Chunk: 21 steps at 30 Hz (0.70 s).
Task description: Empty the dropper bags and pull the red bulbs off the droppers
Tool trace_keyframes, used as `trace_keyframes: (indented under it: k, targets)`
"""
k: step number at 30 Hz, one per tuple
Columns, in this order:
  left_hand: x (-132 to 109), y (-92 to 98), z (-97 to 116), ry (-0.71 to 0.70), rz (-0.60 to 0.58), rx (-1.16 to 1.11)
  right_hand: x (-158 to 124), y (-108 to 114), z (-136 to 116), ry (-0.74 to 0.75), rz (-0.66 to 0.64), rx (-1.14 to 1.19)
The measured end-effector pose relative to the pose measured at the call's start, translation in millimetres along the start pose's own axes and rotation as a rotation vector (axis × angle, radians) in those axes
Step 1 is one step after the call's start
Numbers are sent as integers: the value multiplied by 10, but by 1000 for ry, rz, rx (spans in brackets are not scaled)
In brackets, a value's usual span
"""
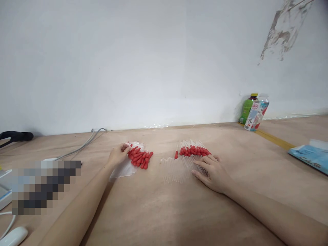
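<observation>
My spread right grip (pixel 214 171) is resting over tubes (pixel 175 171) a drag could scatter; whether my left grip (pixel 119 154) is pinching red bulbs (pixel 138 159), I can't tell.

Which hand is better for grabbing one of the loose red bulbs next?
Probably the left hand: it is right at the pile of loose red bulbs. The right hand is farther from that pile, by the thin clear tubes.
</observation>
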State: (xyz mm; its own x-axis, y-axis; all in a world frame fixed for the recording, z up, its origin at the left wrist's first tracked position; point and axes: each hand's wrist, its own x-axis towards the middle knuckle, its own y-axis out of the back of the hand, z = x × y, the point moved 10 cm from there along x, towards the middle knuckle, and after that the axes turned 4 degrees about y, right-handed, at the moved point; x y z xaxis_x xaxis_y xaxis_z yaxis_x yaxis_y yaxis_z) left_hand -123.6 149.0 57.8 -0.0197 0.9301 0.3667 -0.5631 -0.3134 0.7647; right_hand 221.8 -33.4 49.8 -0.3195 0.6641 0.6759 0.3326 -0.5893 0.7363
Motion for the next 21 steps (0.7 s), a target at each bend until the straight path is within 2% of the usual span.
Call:
trace_keyframes:
  k: [8,12,14,16,19,21]
  targets:
    - [-68,106,44,-28,61,49,-10,-6,0,13,-4,2]
    - [-106,208,179,-51,145,64,-17,10,18,-5,18,12]
    - [-167,237,364,-96,189,66,-20,19,21,2,37,16]
    - [-272,179,651,-185,187,63,-23,24,17,17,52,22]
    - [-499,-77,1179,-341,92,64,-23,28,9,29,60,31]
    - [-668,-357,1538,-452,-39,100,-20,34,3,29,57,36]
